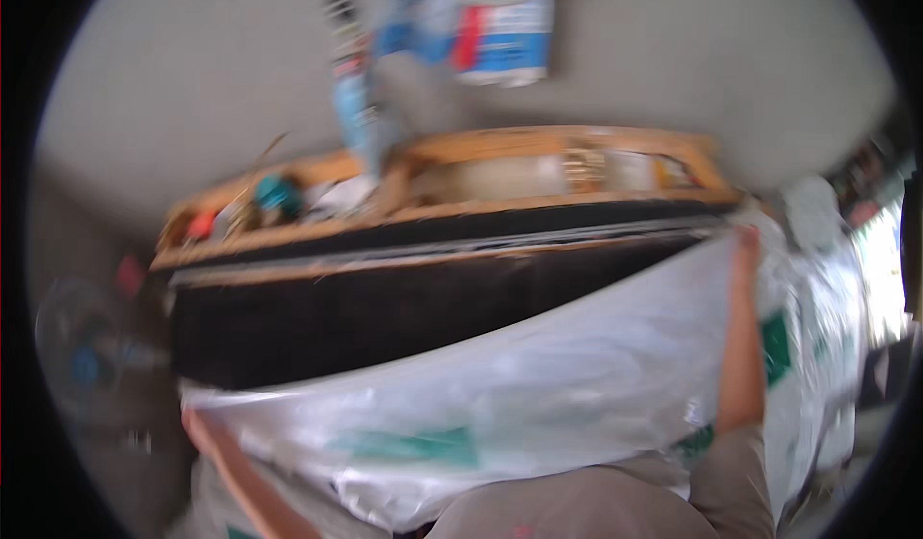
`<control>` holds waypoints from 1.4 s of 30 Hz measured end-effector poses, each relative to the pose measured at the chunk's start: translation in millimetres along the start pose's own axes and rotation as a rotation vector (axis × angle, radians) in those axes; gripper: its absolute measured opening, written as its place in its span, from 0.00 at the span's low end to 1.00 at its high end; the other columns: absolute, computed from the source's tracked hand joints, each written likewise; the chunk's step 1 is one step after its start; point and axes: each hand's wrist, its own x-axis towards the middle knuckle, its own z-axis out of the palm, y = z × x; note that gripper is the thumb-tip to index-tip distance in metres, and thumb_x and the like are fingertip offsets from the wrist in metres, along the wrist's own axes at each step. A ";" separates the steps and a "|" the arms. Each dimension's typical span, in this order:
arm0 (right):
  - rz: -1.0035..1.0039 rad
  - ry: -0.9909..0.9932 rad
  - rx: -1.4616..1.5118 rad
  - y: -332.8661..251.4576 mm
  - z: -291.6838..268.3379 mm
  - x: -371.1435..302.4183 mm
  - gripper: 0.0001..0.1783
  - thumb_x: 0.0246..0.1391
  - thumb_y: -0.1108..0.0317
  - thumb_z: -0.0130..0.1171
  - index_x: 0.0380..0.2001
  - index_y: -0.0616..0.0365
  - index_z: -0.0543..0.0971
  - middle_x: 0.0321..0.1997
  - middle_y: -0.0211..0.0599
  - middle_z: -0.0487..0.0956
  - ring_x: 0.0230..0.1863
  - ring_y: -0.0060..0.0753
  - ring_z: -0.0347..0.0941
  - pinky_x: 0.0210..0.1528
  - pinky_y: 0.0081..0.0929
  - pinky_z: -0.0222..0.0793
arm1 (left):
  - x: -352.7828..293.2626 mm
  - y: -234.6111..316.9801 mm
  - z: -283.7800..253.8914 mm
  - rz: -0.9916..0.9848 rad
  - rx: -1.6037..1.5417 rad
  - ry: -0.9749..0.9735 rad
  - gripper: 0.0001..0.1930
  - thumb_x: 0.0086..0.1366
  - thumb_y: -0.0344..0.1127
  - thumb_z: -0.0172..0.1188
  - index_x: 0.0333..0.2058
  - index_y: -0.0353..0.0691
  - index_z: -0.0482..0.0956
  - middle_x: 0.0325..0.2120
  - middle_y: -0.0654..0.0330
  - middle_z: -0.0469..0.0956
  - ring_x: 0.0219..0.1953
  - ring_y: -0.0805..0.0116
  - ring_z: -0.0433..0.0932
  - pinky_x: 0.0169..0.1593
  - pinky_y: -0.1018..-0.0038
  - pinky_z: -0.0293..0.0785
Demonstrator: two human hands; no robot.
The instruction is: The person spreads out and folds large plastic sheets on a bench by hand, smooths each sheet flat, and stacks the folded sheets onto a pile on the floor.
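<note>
A translucent white plastic sheet with green printed patches stretches slantwise across the front of me, its upper edge pulled taut. My left hand grips its near left corner. Farther off and to the right, my right hand is closed on the other end of that edge. Behind the sheet lies a long black surface, partly covered by it on the right. Motion blur hides the exact finger positions.
A wooden tray-like ledge runs along the back, holding a teal roll and small odds and ends. Blue, red and white packets hang on the grey wall. More clear plastic bunches at the right. A fan-like round object stands left.
</note>
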 end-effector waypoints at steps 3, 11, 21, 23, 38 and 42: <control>-0.212 0.155 -0.323 20.4 19.6 30.1 0.19 0.59 0.64 0.36 0.47 0.69 0.64 0.47 0.61 0.69 0.50 0.60 0.64 0.52 0.41 0.59 | -4.7 51.9 43.3 0.433 0.355 -0.094 0.11 0.63 0.35 0.42 0.37 0.35 0.68 0.31 0.58 0.71 0.34 0.67 0.68 0.41 0.73 0.63; -0.030 -0.005 -0.452 13.0 64.2 11.6 0.14 0.55 0.67 0.41 0.40 0.65 0.68 0.39 0.60 0.73 0.43 0.61 0.67 0.45 0.46 0.62 | -19.5 55.2 152.0 0.627 0.857 -0.040 0.11 0.64 0.40 0.42 0.37 0.42 0.70 0.29 0.46 0.76 0.35 0.43 0.74 0.36 0.57 0.68; 0.444 -0.158 0.298 112.3 22.4 53.1 0.26 0.53 0.51 0.48 0.45 0.64 0.69 0.40 0.43 0.73 0.42 0.36 0.69 0.47 0.30 0.62 | -9.9 44.2 171.1 0.634 0.835 -0.032 0.14 0.57 0.33 0.48 0.41 0.38 0.60 0.29 0.49 0.75 0.34 0.47 0.74 0.38 0.60 0.68; 0.678 -0.447 0.715 12.1 42.9 33.6 0.37 0.57 0.41 0.38 0.56 0.64 0.62 0.50 0.44 0.70 0.51 0.35 0.65 0.55 0.29 0.56 | -9.1 56.2 168.9 0.615 0.815 -0.004 0.12 0.56 0.33 0.49 0.39 0.38 0.64 0.29 0.50 0.75 0.34 0.49 0.75 0.39 0.63 0.68; 0.305 -0.124 -0.149 -77.3 35.5 -35.6 0.33 0.55 0.49 0.44 0.57 0.60 0.58 0.53 0.50 0.68 0.57 0.46 0.61 0.60 0.39 0.49 | -24.8 43.4 128.2 1.162 0.060 -0.109 0.16 0.62 0.38 0.55 0.44 0.32 0.71 0.43 0.54 0.72 0.42 0.66 0.72 0.46 0.75 0.69; 0.045 -0.052 -0.293 -80.2 8.9 -73.7 0.30 0.49 0.58 0.54 0.55 0.54 0.62 0.45 0.41 0.74 0.49 0.42 0.67 0.58 0.41 0.50 | 0.5 87.9 29.2 0.438 -0.085 -0.146 0.23 0.60 0.45 0.55 0.48 0.35 0.70 0.45 0.51 0.71 0.45 0.61 0.71 0.49 0.68 0.67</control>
